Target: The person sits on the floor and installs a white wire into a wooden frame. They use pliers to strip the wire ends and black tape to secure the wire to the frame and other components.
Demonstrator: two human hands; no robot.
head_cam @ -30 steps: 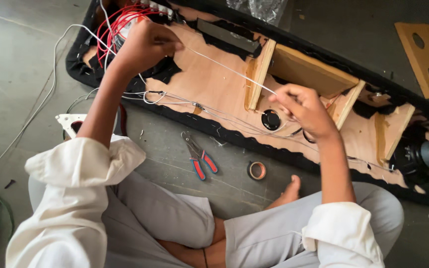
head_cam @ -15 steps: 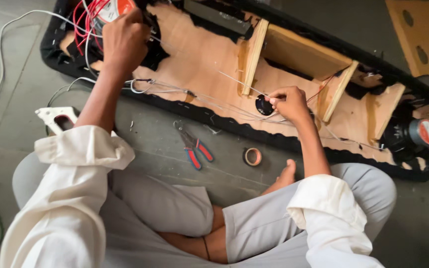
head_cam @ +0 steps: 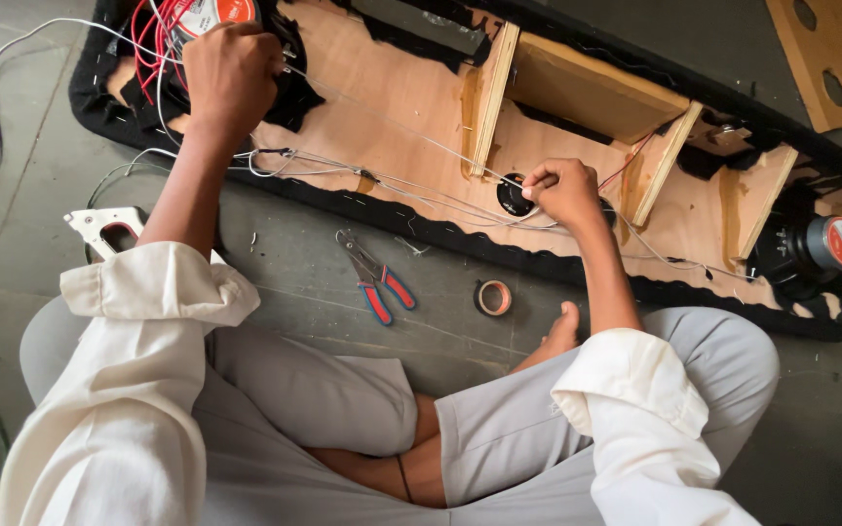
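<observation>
Bare floor [head_cam: 499,351] lies open between the crossed legs and the panel's [head_cam: 421,107] near edge, broken only by pliers [head_cam: 374,281] and a tape roll [head_cam: 492,297]. Taut wires [head_cam: 392,185] and upright wooden dividers [head_cam: 494,93] block passage across the panel.

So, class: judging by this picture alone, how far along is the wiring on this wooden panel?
Done: a speaker sits at the panel's far end, and thin wires already cross the wood. In hand: the right hand pinches wire at a small black round part; the left hand grips the red wires. Left: those are loose.
</observation>
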